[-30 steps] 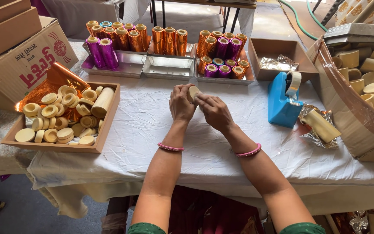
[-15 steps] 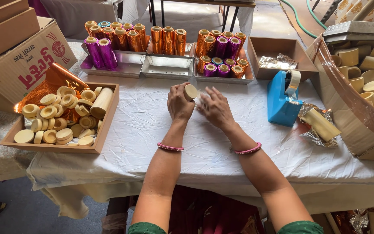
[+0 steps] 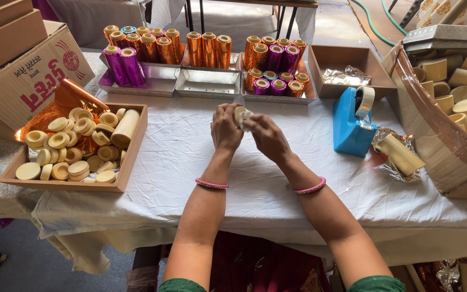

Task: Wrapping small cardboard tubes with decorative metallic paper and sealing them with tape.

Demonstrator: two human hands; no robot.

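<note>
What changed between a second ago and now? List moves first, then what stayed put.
Both hands have lifted slightly off the white cloth and closed in together. The left hand keeps its grip on the small pale round piece, and the right hand has now pressed crinkled silvery foil against it. The wooden tray, tape dispenser and foil-wrapped tubes stayed put.

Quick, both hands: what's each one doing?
Left hand: closed on the small tan roll.
Right hand: closed on the same roll's silvery wrap.
</note>
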